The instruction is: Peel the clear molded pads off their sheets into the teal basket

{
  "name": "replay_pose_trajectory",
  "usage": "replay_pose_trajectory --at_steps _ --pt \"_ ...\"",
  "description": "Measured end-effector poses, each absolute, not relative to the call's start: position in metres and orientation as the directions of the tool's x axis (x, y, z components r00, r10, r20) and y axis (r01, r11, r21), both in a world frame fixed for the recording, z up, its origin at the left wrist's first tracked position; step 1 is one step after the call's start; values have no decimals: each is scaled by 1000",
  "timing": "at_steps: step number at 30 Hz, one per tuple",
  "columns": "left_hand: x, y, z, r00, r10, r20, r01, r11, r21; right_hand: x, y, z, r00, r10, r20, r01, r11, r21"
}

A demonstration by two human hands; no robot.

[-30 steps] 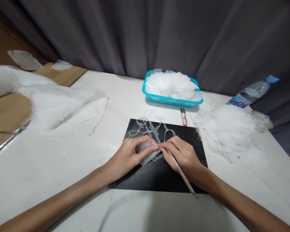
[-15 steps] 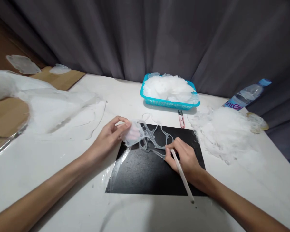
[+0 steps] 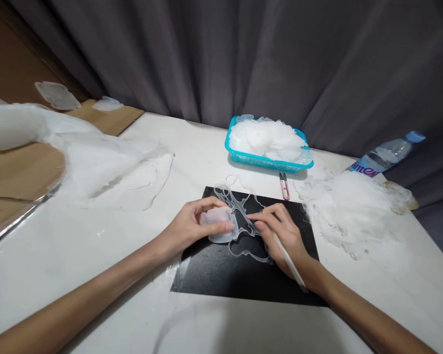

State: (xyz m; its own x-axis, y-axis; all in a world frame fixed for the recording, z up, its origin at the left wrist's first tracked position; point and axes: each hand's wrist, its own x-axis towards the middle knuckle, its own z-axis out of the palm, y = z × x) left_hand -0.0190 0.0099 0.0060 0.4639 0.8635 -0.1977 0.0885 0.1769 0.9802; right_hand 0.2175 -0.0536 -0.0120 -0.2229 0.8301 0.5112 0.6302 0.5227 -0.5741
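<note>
The translucent piece (image 3: 217, 216), pinched in the left hand (image 3: 190, 220) over the black mat (image 3: 225, 278), lies left of the right hand (image 3: 285, 233), curled round a white stick (image 3: 291, 262), perhaps touching the clear webbing (image 3: 239, 208) between.

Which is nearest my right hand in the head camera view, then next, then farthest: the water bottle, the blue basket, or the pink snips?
Nearest the right hand first:
1. Pink snips: just beyond the hand.
2. Blue basket: beyond the snips, slightly left.
3. Water bottle: toward the back, well off to the right.
</note>
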Motion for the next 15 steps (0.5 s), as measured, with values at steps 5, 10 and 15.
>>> replay_pose_trajectory --at_steps 5,10,15 --pt "-20 9 11 539 820 -194 181 112 977 204 -46 -14 -415 780 467 577 623 -527" --pt "-21 13 16 622 776 -105 303 -115 946 203 -38 -17 -458 722 518 571 686 -452" --pt "-22 10 8 546 832 -93 356 -130 926 203 -34 -18 -488 698 524 639 695 -330"
